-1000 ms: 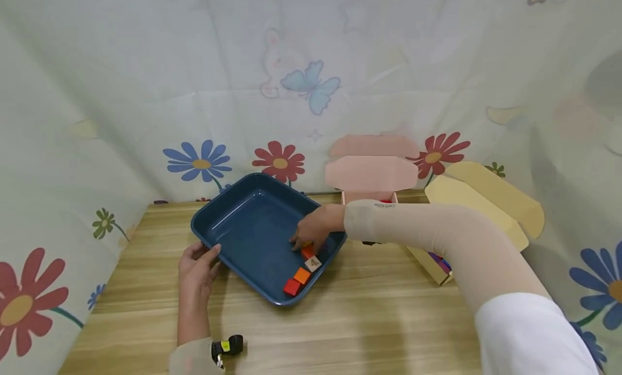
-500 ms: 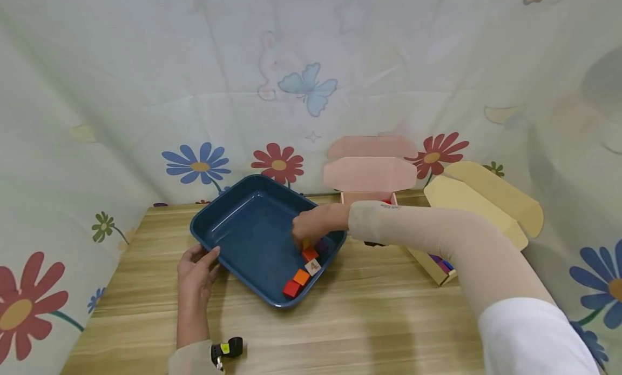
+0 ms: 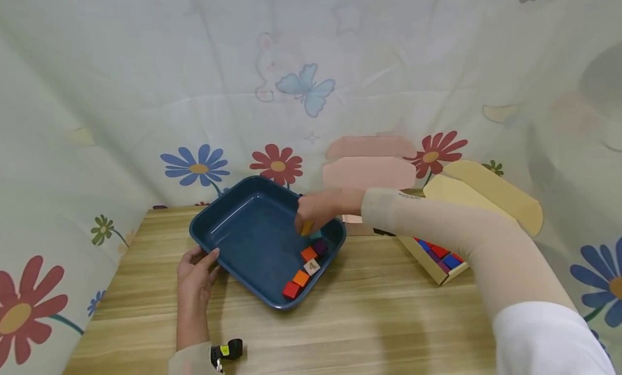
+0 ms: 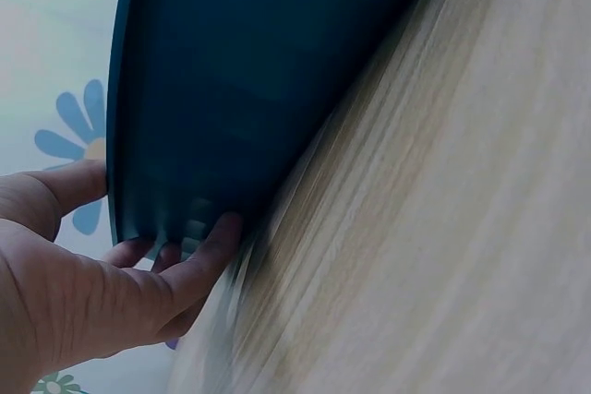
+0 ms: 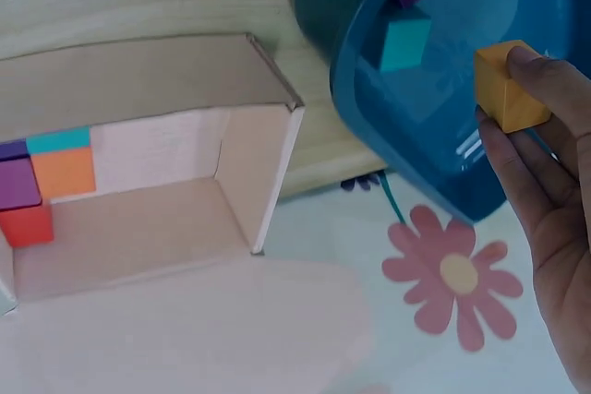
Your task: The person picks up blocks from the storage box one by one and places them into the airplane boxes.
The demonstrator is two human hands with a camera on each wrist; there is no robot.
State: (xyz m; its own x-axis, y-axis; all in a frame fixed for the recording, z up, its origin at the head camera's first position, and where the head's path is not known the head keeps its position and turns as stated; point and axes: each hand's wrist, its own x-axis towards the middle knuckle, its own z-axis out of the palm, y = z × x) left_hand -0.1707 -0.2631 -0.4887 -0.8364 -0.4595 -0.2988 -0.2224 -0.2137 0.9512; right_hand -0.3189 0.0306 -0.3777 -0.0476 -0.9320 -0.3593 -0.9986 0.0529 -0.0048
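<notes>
My left hand [image 3: 194,278] holds the dark blue tray [image 3: 238,240] at its near left side, thumb at the rim and fingers against the outer wall in the left wrist view. Over the tray's right part, my right hand [image 3: 318,208] pinches a yellow-orange block [image 5: 512,89] between thumb and fingers. A line of blocks runs along the tray's right side: red [image 3: 291,289], orange [image 3: 301,278], a pale one marked 4 [image 3: 312,266], orange-red [image 3: 309,253], dark purple [image 3: 319,247] and teal [image 5: 405,41]. The right hand partly covers the teal block in the head view.
Behind the right forearm stands an open pink box [image 3: 369,172], with several coloured blocks inside. Farther right is an open yellow box [image 3: 423,261] holding red, blue and purple blocks. A floral cloth [image 3: 214,115] hangs behind the wooden table [image 3: 340,332].
My right hand has risen from the tray floor with the yellow-orange block and shifted slightly back, uncovering the purple and teal blocks. My left hand stays at the tray.
</notes>
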